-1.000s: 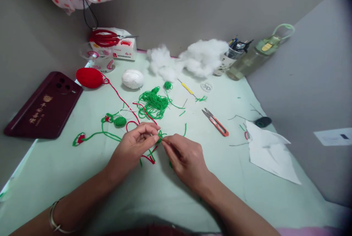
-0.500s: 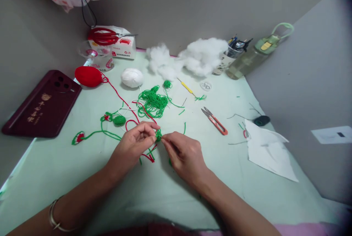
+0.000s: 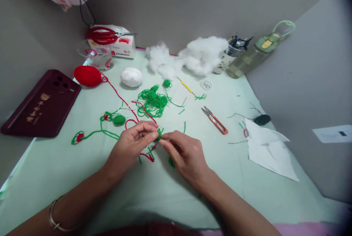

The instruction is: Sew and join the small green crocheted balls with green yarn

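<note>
A small green crocheted piece (image 3: pixel 158 135) is pinched between my two hands, mostly covered by the fingertips. My left hand (image 3: pixel 137 139) closes on its left side with thumb and forefinger. On the other side my right hand (image 3: pixel 185 151) grips it in a closed pinch; whether a needle is in those fingers too, I cannot make out. Red yarn (image 3: pixel 147 156) and green yarn ends lie under the hands. Left of them are a green crocheted ball (image 3: pixel 119 120) and a red, white and green crocheted wedge (image 3: pixel 78 137) on a green strand.
Beyond the hands lie a green yarn tangle (image 3: pixel 154 101), white yarn (image 3: pixel 131 77), red yarn (image 3: pixel 87 76), stuffing (image 3: pixel 203 55) and a yellow-handled crochet hook (image 3: pixel 187 85). Thread snips (image 3: pixel 215 120) and white paper (image 3: pixel 268 150) are at right, a phone (image 3: pixel 41 104) at left, a bottle (image 3: pixel 253 56) behind.
My fingers have closed further over the green crocheted piece, so less of it shows. The right hand has shifted slightly left. Things on the table stay where they were.
</note>
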Demonstrator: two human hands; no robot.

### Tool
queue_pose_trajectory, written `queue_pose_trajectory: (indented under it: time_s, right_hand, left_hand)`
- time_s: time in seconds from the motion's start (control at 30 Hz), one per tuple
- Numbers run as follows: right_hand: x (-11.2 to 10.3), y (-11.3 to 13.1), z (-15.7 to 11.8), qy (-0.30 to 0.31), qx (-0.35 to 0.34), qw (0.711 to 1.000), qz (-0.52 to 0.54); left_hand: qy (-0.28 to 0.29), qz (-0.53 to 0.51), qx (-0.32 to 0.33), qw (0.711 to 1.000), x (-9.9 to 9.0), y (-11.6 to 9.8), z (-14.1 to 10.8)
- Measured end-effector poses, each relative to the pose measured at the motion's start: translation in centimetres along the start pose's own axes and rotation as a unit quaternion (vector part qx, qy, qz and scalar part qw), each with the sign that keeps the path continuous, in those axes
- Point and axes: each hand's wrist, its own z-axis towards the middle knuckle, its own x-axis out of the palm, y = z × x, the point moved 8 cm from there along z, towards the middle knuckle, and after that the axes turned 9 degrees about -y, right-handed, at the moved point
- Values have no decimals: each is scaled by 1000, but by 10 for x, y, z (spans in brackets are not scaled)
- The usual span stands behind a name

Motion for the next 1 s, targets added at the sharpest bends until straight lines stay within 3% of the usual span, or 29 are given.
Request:
queue_pose_trajectory:
  time_s: [0.23,0.73,1.0]
  right_hand:
    - [-4,-19,5,-4,134,985,106]
    - [-5,-19,5,-3,155,978,138]
    - [13,-24,-4,43,223,948,221]
  left_hand:
    - [24,21,-21,999,5,4,-1]
    - [21,8,-40,999,6,4,-3]
    - [4,14,-34,999,4,1,-2]
